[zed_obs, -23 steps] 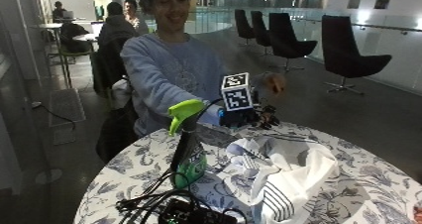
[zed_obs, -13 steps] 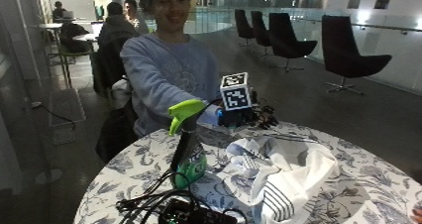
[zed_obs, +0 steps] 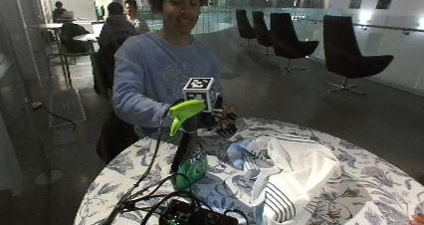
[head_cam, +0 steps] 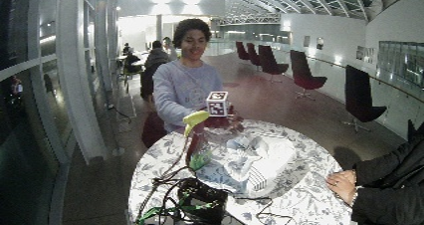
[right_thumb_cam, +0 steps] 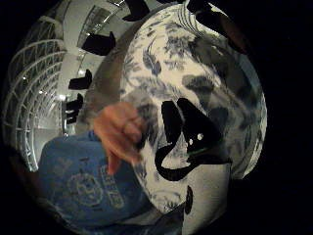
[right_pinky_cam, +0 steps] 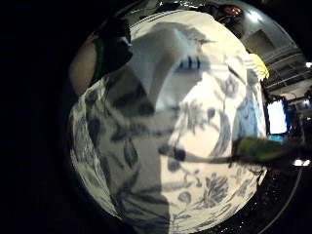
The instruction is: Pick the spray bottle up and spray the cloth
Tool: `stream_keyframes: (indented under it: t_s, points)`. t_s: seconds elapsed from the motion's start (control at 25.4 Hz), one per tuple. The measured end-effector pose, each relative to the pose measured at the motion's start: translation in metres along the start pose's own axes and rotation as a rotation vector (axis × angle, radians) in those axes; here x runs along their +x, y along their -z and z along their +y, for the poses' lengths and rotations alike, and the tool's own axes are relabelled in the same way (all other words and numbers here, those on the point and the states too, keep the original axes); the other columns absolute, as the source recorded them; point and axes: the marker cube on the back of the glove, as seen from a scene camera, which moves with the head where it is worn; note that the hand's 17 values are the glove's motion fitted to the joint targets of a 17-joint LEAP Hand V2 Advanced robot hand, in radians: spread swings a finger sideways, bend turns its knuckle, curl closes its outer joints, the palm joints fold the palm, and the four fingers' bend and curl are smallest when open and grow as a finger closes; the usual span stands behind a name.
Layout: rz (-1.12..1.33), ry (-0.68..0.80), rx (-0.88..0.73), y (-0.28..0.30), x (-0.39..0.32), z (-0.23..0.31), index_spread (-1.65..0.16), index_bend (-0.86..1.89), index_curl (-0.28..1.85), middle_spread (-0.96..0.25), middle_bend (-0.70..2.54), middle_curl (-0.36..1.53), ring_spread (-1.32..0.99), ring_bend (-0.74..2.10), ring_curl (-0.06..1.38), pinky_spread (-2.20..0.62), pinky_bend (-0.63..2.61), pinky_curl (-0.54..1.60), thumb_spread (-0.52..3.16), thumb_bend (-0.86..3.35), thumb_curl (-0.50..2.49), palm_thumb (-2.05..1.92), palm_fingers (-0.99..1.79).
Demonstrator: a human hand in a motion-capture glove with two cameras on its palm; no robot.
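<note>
As before, hand (zed_obs: 222, 119) behind spray bottle (zed_obs: 187, 145)

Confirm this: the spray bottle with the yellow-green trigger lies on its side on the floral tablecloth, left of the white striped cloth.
Not quite: the spray bottle stands upright on the tablecloth, not on its side, as the outside view shows. It is left of the white striped cloth.

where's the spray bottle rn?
In the outside view the spray bottle stands upright on the floral tablecloth, beside the crumpled white cloth, with the gloved right hand just behind its green trigger head, not holding it.
</note>
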Motion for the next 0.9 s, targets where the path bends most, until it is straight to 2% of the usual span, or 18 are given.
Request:
stream_keyframes:
  t_s: [0.2,0.35,0.75,0.9]
  points:
    - [-0.121,-0.103,0.093,0.012,0.009,0.071,-0.39,0.11,0.19,-0.03,0.40,0.30,-0.01,0.38,0.26,0.19,0.28,0.26,1.14,0.23,0.24,0.55,0.60]
    - [-0.312,-0.203,0.185,0.025,0.040,0.100,-0.39,0.11,0.20,-0.03,0.39,0.31,-0.01,0.38,0.27,0.19,0.28,0.28,1.15,0.20,0.25,0.56,0.60]
    - [-0.855,-0.382,0.474,0.048,0.110,0.118,-0.40,0.11,0.20,-0.02,0.35,0.33,0.01,0.38,0.28,0.20,0.31,0.31,1.17,0.13,0.27,0.58,0.58]
    - [-0.871,-0.499,0.595,0.056,0.137,0.112,-0.40,0.11,0.21,-0.02,0.34,0.33,0.02,0.36,0.28,0.20,0.33,0.32,1.17,0.11,0.28,0.59,0.56]
